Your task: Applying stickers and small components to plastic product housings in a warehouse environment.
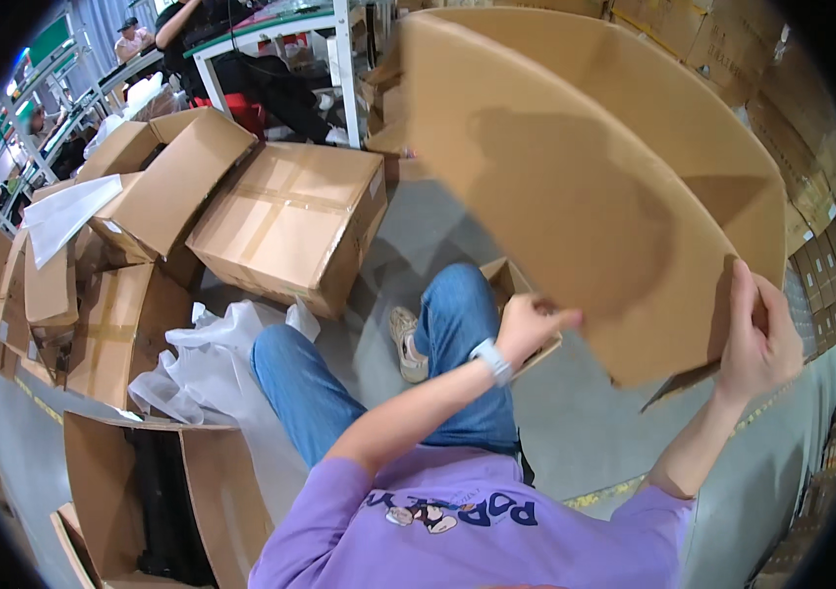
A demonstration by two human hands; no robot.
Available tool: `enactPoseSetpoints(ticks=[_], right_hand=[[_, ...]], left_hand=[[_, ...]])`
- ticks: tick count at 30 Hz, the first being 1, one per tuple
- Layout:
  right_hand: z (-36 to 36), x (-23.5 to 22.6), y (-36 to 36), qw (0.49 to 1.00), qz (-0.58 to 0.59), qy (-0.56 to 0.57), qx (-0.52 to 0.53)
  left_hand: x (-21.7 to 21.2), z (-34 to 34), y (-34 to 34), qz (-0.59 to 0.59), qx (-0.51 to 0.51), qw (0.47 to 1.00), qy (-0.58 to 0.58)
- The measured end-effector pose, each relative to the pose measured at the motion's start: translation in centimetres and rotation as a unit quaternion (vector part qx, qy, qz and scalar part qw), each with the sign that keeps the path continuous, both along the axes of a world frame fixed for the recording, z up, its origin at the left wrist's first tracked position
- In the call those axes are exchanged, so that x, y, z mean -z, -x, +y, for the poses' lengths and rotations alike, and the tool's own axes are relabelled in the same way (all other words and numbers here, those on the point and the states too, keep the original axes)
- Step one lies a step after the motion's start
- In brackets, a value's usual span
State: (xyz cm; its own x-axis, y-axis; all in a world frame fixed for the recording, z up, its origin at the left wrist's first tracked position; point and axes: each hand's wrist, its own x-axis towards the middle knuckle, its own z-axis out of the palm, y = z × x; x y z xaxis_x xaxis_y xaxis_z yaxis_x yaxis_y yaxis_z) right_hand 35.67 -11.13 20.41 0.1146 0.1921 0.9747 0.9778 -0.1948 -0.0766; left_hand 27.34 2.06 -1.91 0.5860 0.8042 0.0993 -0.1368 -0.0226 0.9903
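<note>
A large open cardboard box (575,211) is raised at the upper right, tilted, with a broad flap toward me and a dark shadow across it. My right hand (763,339) pinches the flap's right edge between thumb and fingers. Beside its lower left edge is my left hand (533,329), slightly blurred, with fingers curled in and the thumb pointing at the cardboard. Nothing shows in its grasp. Whether the thumb touches the flap I cannot tell. Behind that hand, a small open carton (506,280) stands on the floor by my knee.
To the left are a taped carton (280,216), opened cartons (108,319) and crumpled plastic wrap (216,353). An open box (216,491) with a black item (164,506) stands at the lower left. Stacked cartons (820,187) line the right. Other people sit near workbenches (270,29) behind.
</note>
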Motion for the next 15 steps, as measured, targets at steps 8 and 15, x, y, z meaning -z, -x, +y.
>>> enactPoseSetpoints(ticks=[8, 15], right_hand=[[-2.3, 12.8, -21.8, 0.939, -0.091, 0.257, 0.210], [8.4, 18.8, -17.1, 0.944, 0.063, 0.323, -0.036]], left_hand=[[4.3, 2.6, 3.4, -0.027, -0.014, 0.997, 0.067], [5.4, 6.8, 12.2, -0.090, -0.139, 0.964, 0.210]])
